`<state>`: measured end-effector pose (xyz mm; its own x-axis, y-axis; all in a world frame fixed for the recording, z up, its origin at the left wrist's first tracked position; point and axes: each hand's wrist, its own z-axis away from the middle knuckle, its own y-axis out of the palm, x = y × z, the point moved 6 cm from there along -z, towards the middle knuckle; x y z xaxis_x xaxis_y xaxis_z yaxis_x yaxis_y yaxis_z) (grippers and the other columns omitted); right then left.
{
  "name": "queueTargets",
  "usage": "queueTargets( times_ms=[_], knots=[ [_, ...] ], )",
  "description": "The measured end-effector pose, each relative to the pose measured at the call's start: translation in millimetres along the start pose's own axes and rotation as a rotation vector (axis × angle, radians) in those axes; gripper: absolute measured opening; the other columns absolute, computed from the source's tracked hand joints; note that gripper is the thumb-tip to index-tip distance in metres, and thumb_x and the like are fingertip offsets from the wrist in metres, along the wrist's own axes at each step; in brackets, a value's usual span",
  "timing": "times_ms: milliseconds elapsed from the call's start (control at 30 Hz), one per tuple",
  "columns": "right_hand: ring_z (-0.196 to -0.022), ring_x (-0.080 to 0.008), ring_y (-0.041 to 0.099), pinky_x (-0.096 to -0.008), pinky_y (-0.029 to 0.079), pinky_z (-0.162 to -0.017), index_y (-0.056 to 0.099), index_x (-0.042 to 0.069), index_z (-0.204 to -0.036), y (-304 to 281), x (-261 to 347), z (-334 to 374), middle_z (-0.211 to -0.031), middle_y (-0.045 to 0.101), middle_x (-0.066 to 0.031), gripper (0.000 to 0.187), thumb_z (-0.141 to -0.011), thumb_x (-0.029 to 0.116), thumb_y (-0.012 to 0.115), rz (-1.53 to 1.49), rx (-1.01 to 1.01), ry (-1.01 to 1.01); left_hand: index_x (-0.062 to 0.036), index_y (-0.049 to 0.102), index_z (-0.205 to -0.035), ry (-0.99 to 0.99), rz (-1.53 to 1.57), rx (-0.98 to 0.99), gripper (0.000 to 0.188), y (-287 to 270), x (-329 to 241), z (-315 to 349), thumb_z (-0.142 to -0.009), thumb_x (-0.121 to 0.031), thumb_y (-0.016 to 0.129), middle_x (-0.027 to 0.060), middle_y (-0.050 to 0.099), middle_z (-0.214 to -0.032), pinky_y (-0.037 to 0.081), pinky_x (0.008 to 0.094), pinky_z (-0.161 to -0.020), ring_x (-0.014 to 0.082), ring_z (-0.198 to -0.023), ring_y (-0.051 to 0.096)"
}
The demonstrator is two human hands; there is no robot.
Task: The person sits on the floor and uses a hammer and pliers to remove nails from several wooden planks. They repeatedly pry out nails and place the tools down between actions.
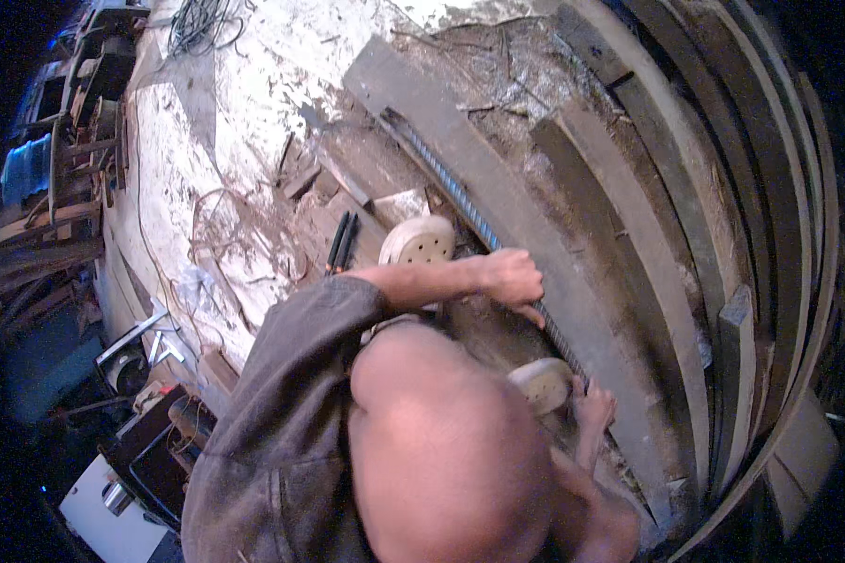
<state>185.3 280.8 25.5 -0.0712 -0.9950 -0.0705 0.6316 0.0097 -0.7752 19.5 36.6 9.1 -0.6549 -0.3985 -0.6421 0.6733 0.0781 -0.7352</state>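
Observation:
A long, narrow blue-grey ribbed bar (460, 202) lies slantwise along a wide wooden plank (498, 183), running from far left to near right. My left hand (514, 280) is closed over its middle, the forearm reaching across in front of my bare knee. Nearer to me, my right hand (593, 405) grips the same bar with bent fingers. Its far end has a darker tip, while my hands cover parts of the rest. My feet, in beige clogs with holes, straddle the space beside the plank: one clog (421, 241) by my left forearm, the other clog (540, 383) by my right hand.
Several long boards (629, 188) lie side by side on the right. A tool with two black handles (343, 244) rests left of the farther clog. Wood scraps and dirt cover the pale floor, with a wire coil (202, 26) at the far left. Stacked wood (47, 225) lines the left.

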Motion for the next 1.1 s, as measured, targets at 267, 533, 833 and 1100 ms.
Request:
queueTargets(
  times_ms=[267, 533, 833, 1100],
  knots=[
    [-0.059, -0.0404, 0.06, -0.0498, 0.046, -0.052, 0.068, 0.01, -0.084, -20.1, -7.6, 11.8, -0.062, 0.06, -0.0201, 0.051, -0.084, 0.059, 0.056, -0.004, -0.165, 0.037, -0.004, 0.066, -0.061, 0.014, 0.071, -0.056, 0.071, -28.3, -2.7, -3.0, -0.082, -0.07, 0.049, 0.0166, 0.063, -0.06, 0.054, 0.0434, -0.057, 0.0368, -0.063, 0.065],
    [-0.073, -0.0432, 0.062, -0.0532, 0.047, -0.07, 0.07, 0.011, -0.097, -4.9, -7.8, -1.9, -0.071, 0.064, -0.0214, 0.055, -0.082, 0.062, 0.056, -0.055, -0.146, 0.061, -0.0034, 0.065, -0.062, -0.032, 0.058, -0.036, 0.073, 6.9, 12.3, -2.7, -0.085, -0.07, 0.044, 0.0162, 0.063, -0.061, 0.055, 0.045, -0.059, 0.0375, -0.064, 0.066],
    [-0.084, -0.0437, 0.059, -0.0523, 0.046, -0.079, 0.066, 0.005, -0.1, -64.2, -11.9, 33.2, -0.079, 0.063, -0.0222, 0.065, -0.087, 0.065, 0.046, -0.105, 0.0, 0.131, -0.0021, 0.065, -0.065, 0.009, 0.1, -0.034, 0.072, -31.9, -9.1, 3.1, -0.086, -0.068, 0.044, 0.0167, 0.063, -0.06, 0.053, 0.0456, -0.058, 0.0379, -0.062, 0.065],
    [-0.138, -0.0437, 0.025, -0.0566, 0.017, -0.111, 0.033, 0.003, -0.143, -44.9, -19.0, 4.0, -0.149, 0.028, -0.0244, 0.081, -0.09, 0.065, 0.038, -0.311, -0.767, 0.024, -0.0013, 0.042, -0.136, 0.03, -0.092, -0.32, 0.086, 2.5, 10.6, -10.5, -0.088, -0.071, 0.034, 0.0213, 0.031, -0.149, 0.0, 0.0574, -0.116, 0.0336, -0.144, 0.018]
  ],
)
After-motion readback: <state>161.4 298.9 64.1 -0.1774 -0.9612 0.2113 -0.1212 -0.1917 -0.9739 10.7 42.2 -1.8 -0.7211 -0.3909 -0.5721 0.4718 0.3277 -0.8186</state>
